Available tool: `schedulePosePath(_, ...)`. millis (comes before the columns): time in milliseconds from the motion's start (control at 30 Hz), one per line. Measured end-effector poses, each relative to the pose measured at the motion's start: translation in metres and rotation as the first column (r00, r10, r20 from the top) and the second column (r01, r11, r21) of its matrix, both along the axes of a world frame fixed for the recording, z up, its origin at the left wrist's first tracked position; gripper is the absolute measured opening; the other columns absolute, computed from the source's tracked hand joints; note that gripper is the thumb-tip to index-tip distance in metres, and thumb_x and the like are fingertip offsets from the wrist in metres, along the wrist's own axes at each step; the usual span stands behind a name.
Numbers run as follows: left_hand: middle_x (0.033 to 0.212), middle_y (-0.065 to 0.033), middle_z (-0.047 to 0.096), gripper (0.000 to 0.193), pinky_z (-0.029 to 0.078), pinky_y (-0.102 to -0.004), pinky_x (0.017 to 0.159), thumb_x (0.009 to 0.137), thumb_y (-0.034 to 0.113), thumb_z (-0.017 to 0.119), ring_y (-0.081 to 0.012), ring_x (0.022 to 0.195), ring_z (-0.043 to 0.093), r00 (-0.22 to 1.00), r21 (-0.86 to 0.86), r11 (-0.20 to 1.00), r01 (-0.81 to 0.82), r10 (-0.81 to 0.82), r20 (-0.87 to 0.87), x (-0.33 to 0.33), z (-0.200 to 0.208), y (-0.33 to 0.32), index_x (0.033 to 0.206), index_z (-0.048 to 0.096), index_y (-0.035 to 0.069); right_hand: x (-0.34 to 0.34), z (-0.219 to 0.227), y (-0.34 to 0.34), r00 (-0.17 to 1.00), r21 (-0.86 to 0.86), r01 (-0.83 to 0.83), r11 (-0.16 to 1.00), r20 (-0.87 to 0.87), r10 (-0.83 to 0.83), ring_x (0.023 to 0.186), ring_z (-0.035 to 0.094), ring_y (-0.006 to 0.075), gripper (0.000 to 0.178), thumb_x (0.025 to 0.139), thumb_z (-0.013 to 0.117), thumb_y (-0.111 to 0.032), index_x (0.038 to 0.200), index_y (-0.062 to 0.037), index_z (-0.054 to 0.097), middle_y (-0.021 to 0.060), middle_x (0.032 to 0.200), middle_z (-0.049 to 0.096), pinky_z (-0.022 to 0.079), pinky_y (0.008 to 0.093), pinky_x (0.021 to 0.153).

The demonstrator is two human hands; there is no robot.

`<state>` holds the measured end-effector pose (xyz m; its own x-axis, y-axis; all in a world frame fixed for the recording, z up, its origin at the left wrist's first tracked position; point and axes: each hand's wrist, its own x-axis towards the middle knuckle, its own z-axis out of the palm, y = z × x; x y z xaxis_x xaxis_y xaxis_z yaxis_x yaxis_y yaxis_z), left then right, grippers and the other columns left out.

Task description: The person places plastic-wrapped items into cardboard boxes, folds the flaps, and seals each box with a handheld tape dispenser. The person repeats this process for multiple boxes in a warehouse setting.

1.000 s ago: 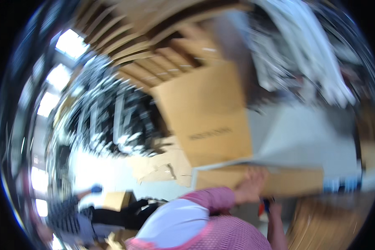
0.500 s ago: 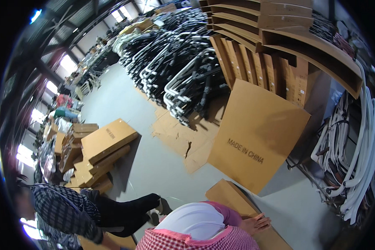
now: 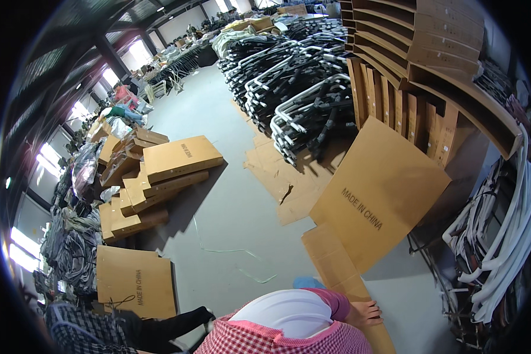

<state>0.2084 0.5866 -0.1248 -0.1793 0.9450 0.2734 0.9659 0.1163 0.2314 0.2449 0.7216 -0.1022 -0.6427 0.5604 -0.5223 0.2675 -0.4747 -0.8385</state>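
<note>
My right hand [image 3: 366, 312] lies on a long brown cardboard piece [image 3: 334, 253] at the lower middle, its fingers stretched out and close together. Whether the fingertips curl over an edge is too small to tell. That cardboard runs from the lower edge of the view up to a large flat carton [image 3: 377, 189], which leans at a tilt against upright cartons [image 3: 395, 112]. My left hand is out of view. A small blue thing [image 3: 308, 283] shows beside my pink sleeve; its kind is unclear.
A co-worker in a checked shirt [image 3: 82, 330] is at the lower left, beside a carton [image 3: 137, 283]. Stacked cartons [image 3: 183, 158] stand farther up. Black and white metal tubes [image 3: 289, 88] are heaped at the back, white tubes [image 3: 501, 236] at right. Green strapping [image 3: 218, 250] lies on the floor.
The view has swung left, so the surroundings sit farther right. My right hand's fingers are closer together on the cardboard. The co-worker sits lower in the view, and a carton beside them now shows.
</note>
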Motion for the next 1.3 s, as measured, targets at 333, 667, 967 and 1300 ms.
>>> schedulePosePath(333,0.123,-0.0176,0.053,0.066,0.033,-0.0513,0.102,0.084,0.036,0.057,-0.0309,0.118,0.050,0.999,0.010,0.999,0.041,-0.041,0.017,-0.014,0.003,0.009,0.138,0.043,0.002,0.039,0.018,0.046,0.999,0.072,0.054,0.996,0.000,-0.054,0.079,0.065,0.0146,0.036,0.096,0.064,-0.035,0.115,-0.0045,0.066,0.0030,0.093,0.070,0.052,0.0286,0.071)
schedulePosePath(667,0.118,-0.0242,0.061,0.063,0.043,-0.0487,0.098,0.086,0.050,0.061,-0.0406,0.113,0.057,0.700,-0.453,0.884,0.116,0.251,0.669,-0.053,-0.009,0.032,0.122,0.058,-0.002,0.095,0.026,0.095,0.987,0.117,0.162,0.980,0.001,-0.163,0.078,0.064,0.0131,0.034,0.096,0.063,-0.033,0.111,-0.0022,0.067,0.0030,0.092,0.069,0.051,0.0276,0.070)
schedulePosePath(967,0.078,-0.0056,0.071,0.033,0.052,-0.0310,0.064,0.090,0.037,0.065,-0.0141,0.070,0.065,-0.496,-0.234,0.937,0.260,0.337,0.800,-0.063,0.027,0.147,0.084,0.070,0.005,0.150,0.050,0.068,0.969,0.245,0.208,0.947,0.081,-0.234,0.076,0.060,0.0102,0.029,0.097,0.062,-0.024,0.101,0.0040,0.067,0.0022,0.090,0.067,0.050,0.0260,0.070)
schedulePosePath(1300,0.104,-0.0042,0.068,0.035,0.057,-0.0351,0.087,0.098,0.037,0.063,-0.0160,0.096,0.067,-0.682,-0.427,0.780,0.458,0.616,0.393,-0.078,0.063,0.179,0.111,0.066,0.006,0.128,0.083,0.061,0.944,0.289,0.136,0.948,0.253,-0.213,0.071,0.057,0.0078,0.036,0.088,0.075,-0.033,0.095,0.0019,0.073,0.0009,0.077,0.065,0.047,0.0251,0.062)
